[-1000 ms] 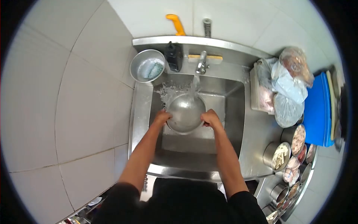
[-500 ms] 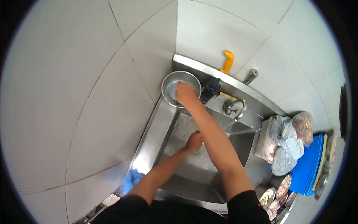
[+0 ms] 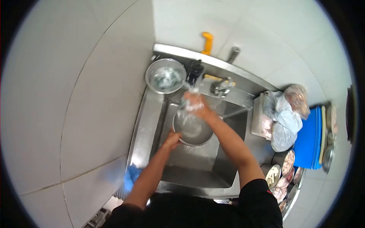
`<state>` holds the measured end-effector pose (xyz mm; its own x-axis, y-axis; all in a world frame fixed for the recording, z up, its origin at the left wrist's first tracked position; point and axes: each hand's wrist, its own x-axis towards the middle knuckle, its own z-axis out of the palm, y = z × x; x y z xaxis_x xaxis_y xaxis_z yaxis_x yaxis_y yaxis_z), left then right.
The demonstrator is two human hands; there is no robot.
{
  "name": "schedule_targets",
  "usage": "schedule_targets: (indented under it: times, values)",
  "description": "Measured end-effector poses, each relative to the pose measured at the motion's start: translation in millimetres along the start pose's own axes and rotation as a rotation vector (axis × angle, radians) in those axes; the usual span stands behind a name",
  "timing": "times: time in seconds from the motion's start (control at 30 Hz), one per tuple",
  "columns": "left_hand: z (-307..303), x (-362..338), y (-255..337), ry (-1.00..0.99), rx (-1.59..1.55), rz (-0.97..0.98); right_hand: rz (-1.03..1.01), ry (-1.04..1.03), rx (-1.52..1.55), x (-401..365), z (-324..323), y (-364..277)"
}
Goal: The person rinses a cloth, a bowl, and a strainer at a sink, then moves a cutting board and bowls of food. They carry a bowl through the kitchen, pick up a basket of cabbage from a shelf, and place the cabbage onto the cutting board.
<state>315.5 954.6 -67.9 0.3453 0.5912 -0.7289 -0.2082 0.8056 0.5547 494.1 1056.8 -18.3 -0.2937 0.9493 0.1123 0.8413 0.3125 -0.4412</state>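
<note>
Inside the steel sink point(image 3: 182, 171), a round metal bowl point(image 3: 194, 131) is tilted, with whitish suds on its inner face. My left hand point(image 3: 173, 139) grips the bowl's left rim. Over its far edge is my right hand point(image 3: 195, 103), blurred by motion and closed around something foamy, whitish with a hint of green, that I cannot make out. Suds trail from it. On the corner ledge beyond, a second metal bowl point(image 3: 153, 84) contains foamy, greenish-white contents.
A faucet point(image 3: 221, 88) and a dark bottle point(image 3: 195, 72) stand behind the sink. To the right are plastic bags point(image 3: 287, 123), a blue board point(image 3: 308, 138) and several food containers point(image 3: 272, 176). A blue cloth or bag point(image 3: 132, 176) hangs at the left.
My right hand has come out of the corner bowl, toward the sink, with suds on it. My left hand has moved left, and the bowl it grips now shows. The view has shifted.
</note>
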Motion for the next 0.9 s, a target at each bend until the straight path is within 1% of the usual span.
schedule_targets:
  times: [0.03, 0.1, 0.13, 0.17, 0.23, 0.27, 0.3, 0.33, 0.37, 0.4, 0.43, 0.47, 0.5, 0.57, 0.63, 0.67, 0.7, 0.73, 0.77, 0.8, 0.83, 0.87, 0.9]
  values:
    - [8, 2, 6, -0.007, 0.053, 0.042, 0.119, -0.159, -0.008, -5, -13, -20]
    - [8, 6, 1, -0.093, 0.238, 0.214, -0.187, -0.106, -0.296, -26, -20, -26]
    - [5, 8, -1, -0.134, 0.325, 0.299, -0.221, 0.027, -0.280, -34, 9, 9]
    - [8, 9, 4, -0.154, 0.352, 0.306, -0.267, 0.164, -0.275, -34, 34, 48]
    - [8, 0, 1, -0.071, 0.261, 0.632, 0.737, -0.185, 0.168, -55, -24, 19]
    - [15, -1, -3, -0.061, 0.168, 0.606, 0.942, -0.007, 0.290, -76, 10, 33]
    - [24, -5, -5, -0.050, 0.073, 0.581, 1.141, 0.174, 0.411, -104, 60, 45]
    - [32, 4, -14, 0.031, 0.031, 0.707, 1.196, 0.295, 0.514, -126, 101, 27]
    - [36, 17, -22, 0.111, -0.013, 0.834, 1.235, 0.360, 0.559, -140, 136, 4]
    - [23, 33, -37, 0.159, 0.164, 0.914, 1.272, 0.429, 0.604, -154, 171, -18]
    - [3, 45, -56, 0.195, 0.168, 0.823, 1.301, 0.426, 0.593, -164, 192, -30]
    - [-16, 58, -76, 0.228, 0.171, 0.731, 1.265, 0.114, 0.602, -167, 131, -34]
    - [-22, 59, -76, 0.226, 0.174, 0.687, 1.171, -0.185, 0.596, -168, 61, -42]
    - [-16, 45, -64, 0.173, 0.136, 0.632, 1.048, 0.075, 0.359, -159, 32, -38]
    - [1, 38, -55, 0.070, 0.107, 0.587, 0.685, 0.121, -0.045, -139, 77, -9]
    - [9, 36, -52, 0.017, 0.092, 0.578, 0.703, -0.171, 0.148, -120, 51, -13]
    - [18, 34, -52, -0.034, 0.068, 0.578, 0.575, 0.059, 0.226, -112, 80, -7]
    - [25, 32, -50, -0.074, 0.052, 0.579, 0.540, 0.220, 0.424, -100, 103, -12]
    - [26, 32, -47, -0.103, 0.022, 0.569, 0.506, 0.269, 0.460, -93, 106, -19]
    - [23, 36, -39, -0.077, 0.028, 0.547, 0.471, 0.304, 0.499, -87, 111, -29]
    - [17, 37, -26, -0.042, 0.024, 0.516, 0.388, 0.396, 0.469, -86, 121, -36]
    - [10, 32, -11, -0.022, 0.021, 0.474, 0.299, 0.284, 0.494, -98, 118, -28]
    - [9, 15, -1, -0.006, 0.015, 0.422, 0.269, 0.226, 0.506, -109, 114, -20]
